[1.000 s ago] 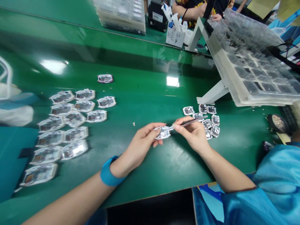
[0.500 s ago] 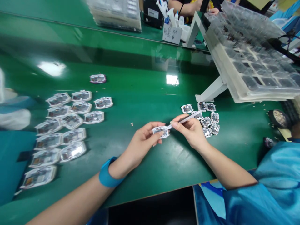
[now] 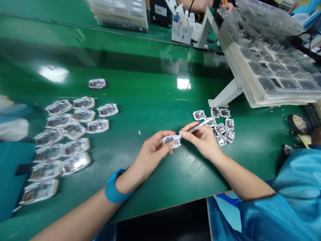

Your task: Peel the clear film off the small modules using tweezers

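My left hand (image 3: 151,150), with a blue band at the wrist, pinches a small white-framed electronic unit (image 3: 175,142) between thumb and fingers. Its open face shows circuit parts, partly covered by my thumb. My right hand (image 3: 204,142) is closed around metal tweezers (image 3: 200,125), whose tips reach onto the upper right part of the unit. Whether the tips grip anything is too small to tell. Close behind my right hand lies a cluster of similar small units (image 3: 220,128) on the green table (image 3: 150,187).
At left lie several larger-looking white-framed units (image 3: 74,130), with a purple-rimmed one (image 3: 97,83) behind them. Clear compartment trays (image 3: 283,83) rest on a white stand (image 3: 227,93) at right. Behind are a labelled box (image 3: 182,33) of bottles, stacked trays (image 3: 120,15) and a person's hand (image 3: 227,6).
The view has shifted slightly, so the left-hand units appear further left. Both hands keep nearly the same pose, the tweezers still at the unit.
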The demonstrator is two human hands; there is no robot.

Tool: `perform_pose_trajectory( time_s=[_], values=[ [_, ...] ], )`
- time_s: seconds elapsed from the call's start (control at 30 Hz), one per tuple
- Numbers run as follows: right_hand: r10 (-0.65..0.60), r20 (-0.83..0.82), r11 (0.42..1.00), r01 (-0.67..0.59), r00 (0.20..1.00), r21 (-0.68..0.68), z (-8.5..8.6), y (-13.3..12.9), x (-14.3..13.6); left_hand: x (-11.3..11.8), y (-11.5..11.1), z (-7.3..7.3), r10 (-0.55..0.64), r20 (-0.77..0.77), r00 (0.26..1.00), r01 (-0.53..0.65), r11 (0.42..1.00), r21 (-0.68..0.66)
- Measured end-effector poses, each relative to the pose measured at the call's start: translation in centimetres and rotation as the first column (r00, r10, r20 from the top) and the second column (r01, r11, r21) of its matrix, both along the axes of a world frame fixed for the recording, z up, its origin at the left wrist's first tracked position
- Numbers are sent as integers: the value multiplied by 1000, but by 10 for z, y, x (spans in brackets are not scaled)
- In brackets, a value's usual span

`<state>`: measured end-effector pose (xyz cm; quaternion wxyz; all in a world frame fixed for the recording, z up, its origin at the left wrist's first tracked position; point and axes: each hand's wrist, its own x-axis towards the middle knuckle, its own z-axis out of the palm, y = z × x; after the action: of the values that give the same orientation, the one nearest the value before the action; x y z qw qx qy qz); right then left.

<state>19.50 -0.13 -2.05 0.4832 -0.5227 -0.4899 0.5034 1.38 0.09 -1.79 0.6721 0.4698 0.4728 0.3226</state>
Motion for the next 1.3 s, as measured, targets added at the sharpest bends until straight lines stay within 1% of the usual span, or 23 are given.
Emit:
perform_pose_trajectory(
  time_s=[0.2, 0.43, 0.93, 1.3],
  values=[
    [29, -21, 1000, -29, 999, -4, 0, 0, -1, 0, -1, 1, -15, -11, 1000, 15, 1000, 13],
    [-16, 14, 998, 15, 1000, 61, -1, -1, 0, 0, -1, 1, -22, -27, 999, 22, 1000, 8],
    [-3, -17, 999, 4, 1000, 49, 2, 1, -1, 0, -1, 0, -17, -16, 1000, 17, 1000, 7],
    [8, 62, 998, -12, 998, 63, 0, -1, 0, 0, -3, -1, 2, -3, 1000, -2, 1000, 4]
  ],
)
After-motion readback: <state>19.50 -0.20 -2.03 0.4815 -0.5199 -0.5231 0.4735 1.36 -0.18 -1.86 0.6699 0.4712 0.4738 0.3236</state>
